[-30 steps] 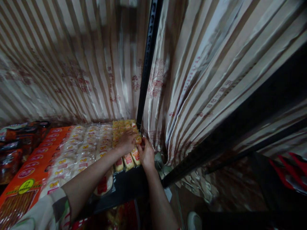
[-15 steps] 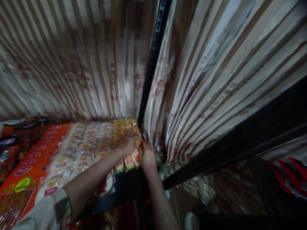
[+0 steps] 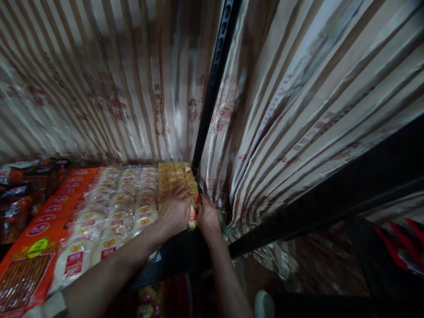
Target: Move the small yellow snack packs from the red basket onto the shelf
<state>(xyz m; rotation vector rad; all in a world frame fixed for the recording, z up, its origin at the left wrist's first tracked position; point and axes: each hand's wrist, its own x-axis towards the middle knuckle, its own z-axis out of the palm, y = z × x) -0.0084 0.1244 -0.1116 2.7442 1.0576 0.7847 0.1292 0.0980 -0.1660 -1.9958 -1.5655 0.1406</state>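
Observation:
A stack of small yellow snack packets (image 3: 175, 176) lies at the right end of a dark shelf (image 3: 179, 256), beside a black upright post (image 3: 212, 92). My left hand (image 3: 175, 207) lies palm down on the front packets, covering them. My right hand (image 3: 208, 215) presses against the right side of the same stack, fingers on a yellow and red packet (image 3: 193, 216) at the shelf's edge. Whether either hand truly grips a packet is hidden.
Rows of white packets with red labels (image 3: 112, 216) fill the shelf's middle. Orange boxes (image 3: 39, 234) lie at the left, dark red bags (image 3: 20, 194) beyond them. A striped curtain (image 3: 298, 110) hangs behind and to the right. A white round object (image 3: 264, 304) sits below.
My left hand has slid toward the front of the yellow stack, now covering the front packets. My right hand has moved in against the stack's side. The view shifted slightly.

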